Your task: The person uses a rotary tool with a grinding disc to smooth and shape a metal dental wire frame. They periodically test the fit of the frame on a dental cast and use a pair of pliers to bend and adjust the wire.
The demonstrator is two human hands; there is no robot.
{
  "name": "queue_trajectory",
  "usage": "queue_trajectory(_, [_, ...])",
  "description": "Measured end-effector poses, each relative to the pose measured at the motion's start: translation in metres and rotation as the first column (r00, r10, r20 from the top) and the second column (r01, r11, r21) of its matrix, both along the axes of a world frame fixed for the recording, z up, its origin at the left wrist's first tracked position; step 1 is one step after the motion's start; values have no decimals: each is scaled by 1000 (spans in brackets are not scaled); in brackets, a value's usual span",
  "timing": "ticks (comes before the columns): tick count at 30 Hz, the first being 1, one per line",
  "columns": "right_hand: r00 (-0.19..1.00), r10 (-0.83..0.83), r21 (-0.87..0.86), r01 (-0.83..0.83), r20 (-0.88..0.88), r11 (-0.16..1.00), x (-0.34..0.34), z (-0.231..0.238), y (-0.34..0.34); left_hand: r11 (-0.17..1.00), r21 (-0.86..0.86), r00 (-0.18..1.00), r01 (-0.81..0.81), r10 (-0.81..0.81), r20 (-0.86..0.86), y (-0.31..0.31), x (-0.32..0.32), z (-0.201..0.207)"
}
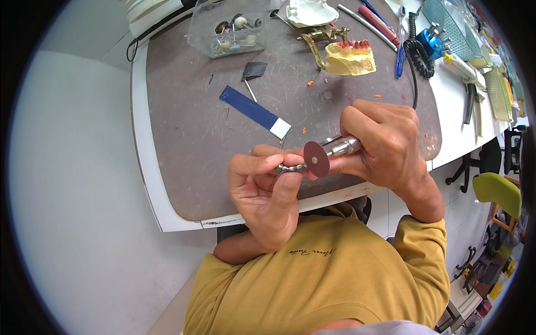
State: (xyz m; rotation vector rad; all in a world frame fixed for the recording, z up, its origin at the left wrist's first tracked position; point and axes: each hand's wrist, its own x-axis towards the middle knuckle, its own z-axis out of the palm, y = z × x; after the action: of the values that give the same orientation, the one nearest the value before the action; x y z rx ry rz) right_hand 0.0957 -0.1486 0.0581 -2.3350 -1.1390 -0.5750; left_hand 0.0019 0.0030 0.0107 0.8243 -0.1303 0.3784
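Between the thumb and fingers of my left hand [259, 192] I pinch a small silvery metal dental bridge [290, 168]. My right hand [385, 142] is wrapped round a rotary handpiece [344, 146] with a shiny metal nose. At its tip sits a thin reddish-brown cutting disc [316, 159], right beside the bridge's right end. Whether disc and metal touch, I cannot tell. Both hands are close together above the near edge of the grey-brown mat [190, 139]. My right fingers partly hide the handpiece body.
A blue strip with a white end [254, 111] lies beyond my hands, near a dark square on a stick [254, 71]. Farther back are a clear box of polishing bits [228, 28], a yellow plaster dental model [350, 58], a white cast [312, 12] and a coiled black cord [417, 56].
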Motion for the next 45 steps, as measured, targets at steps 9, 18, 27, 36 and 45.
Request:
queue_trajectory(9, [1000, -2, 3, 2, -14, 1000, 0, 0, -1, 1000, 2, 1000, -3, 3, 10, 0, 0, 0])
queue_trajectory(18, [1000, -26, 6, 26, -16, 1000, -1, -1, -1, 1000, -3, 999, 5, -5, 32, 0, 0, -2])
queue_trajectory(27, [1000, -2, 14, 3, -19, 1000, -1, 0, 1, 1000, 5, 999, -1, 0, 46, 0, 1, -2])
queue_trajectory(36, [1000, 7, 5, -7, -15, 1000, -1, 1, 1, 1000, 14, 999, 0, 0, 45, 1, 1, -2])
queue_trajectory(45, [1000, 21, -2, -21, -21, 1000, 0, 1, 1, 1000, 8, 999, 3, -3, 40, 1, 0, -3])
